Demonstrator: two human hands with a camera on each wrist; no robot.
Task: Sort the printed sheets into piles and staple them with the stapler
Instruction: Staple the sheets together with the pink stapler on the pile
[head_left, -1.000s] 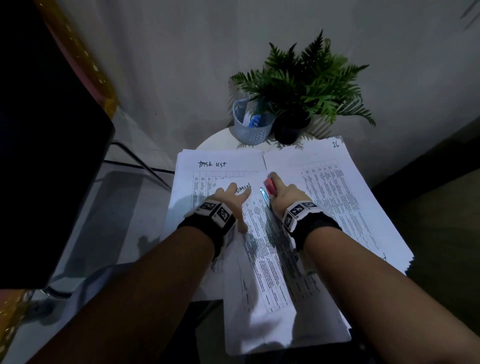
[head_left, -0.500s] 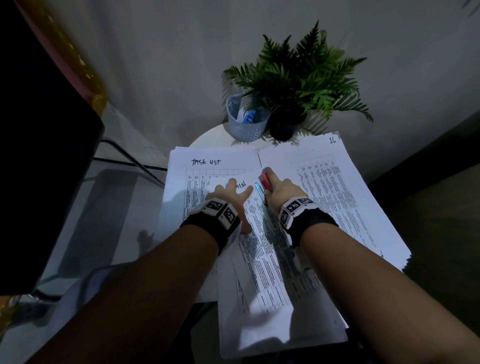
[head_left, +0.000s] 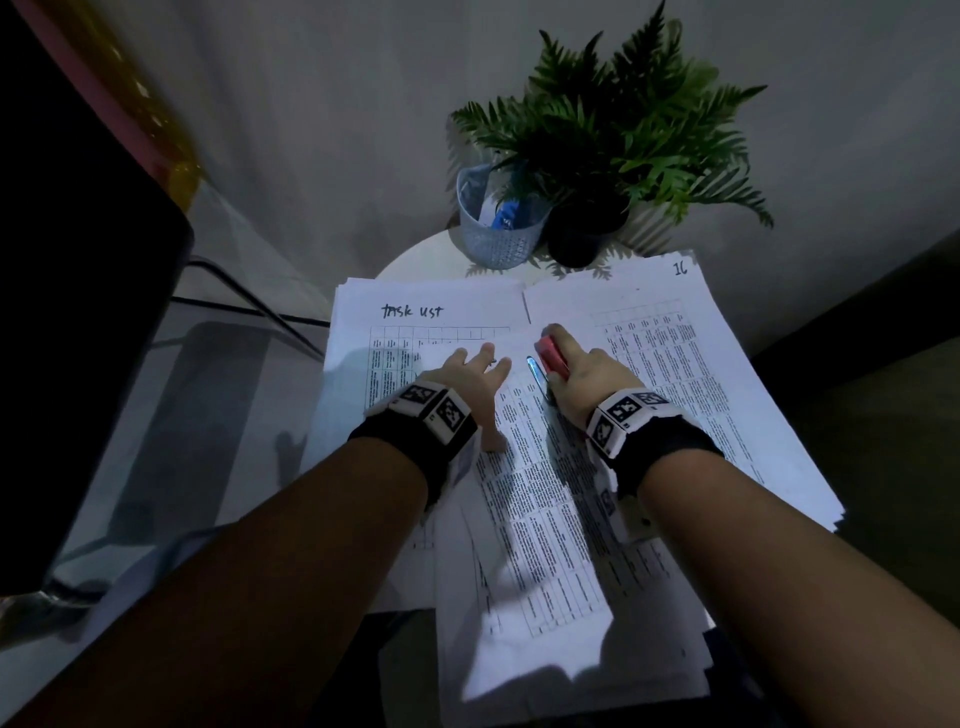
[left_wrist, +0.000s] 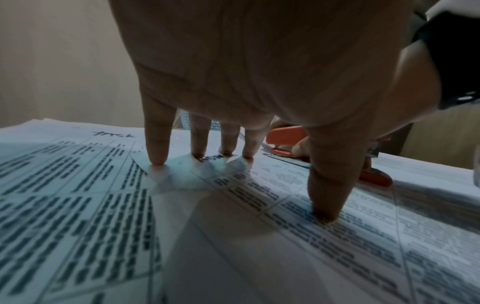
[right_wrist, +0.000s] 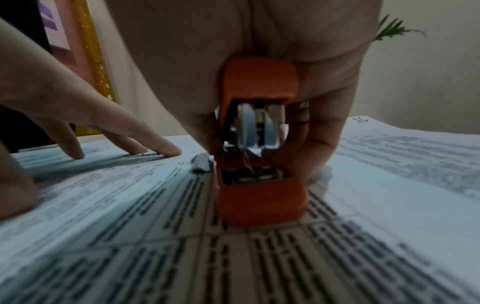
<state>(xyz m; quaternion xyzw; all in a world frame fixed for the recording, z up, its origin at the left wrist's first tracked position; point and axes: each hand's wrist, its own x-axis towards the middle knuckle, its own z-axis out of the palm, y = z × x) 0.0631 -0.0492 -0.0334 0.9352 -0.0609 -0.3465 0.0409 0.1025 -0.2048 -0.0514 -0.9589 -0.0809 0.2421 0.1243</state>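
Observation:
Printed sheets cover the small table: a pile headed "task list" (head_left: 415, 322) at the left, a pile marked 16 (head_left: 675, 338) at the right, and a set of sheets (head_left: 540, 545) lying across both in the middle. My left hand (head_left: 470, 379) presses straight fingertips (left_wrist: 157, 158) down on that middle set's top corner. My right hand (head_left: 582, 371) grips the orange stapler (head_left: 550, 353), which stands on the set's top edge (right_wrist: 259, 197) beside the left hand. Where the stapler's mouth meets the paper is hidden.
A potted fern (head_left: 623, 145) and a grey mesh cup (head_left: 498, 228) with small items stand at the back of the white round table (head_left: 415, 260). A dark screen (head_left: 78, 312) rises at the left over a glass surface (head_left: 208, 415). The paper overhangs the table's near edge.
Both hands stay almost in place on the middle set. The left hand's fingers have spread slightly, and the stapler stays at the top edge.

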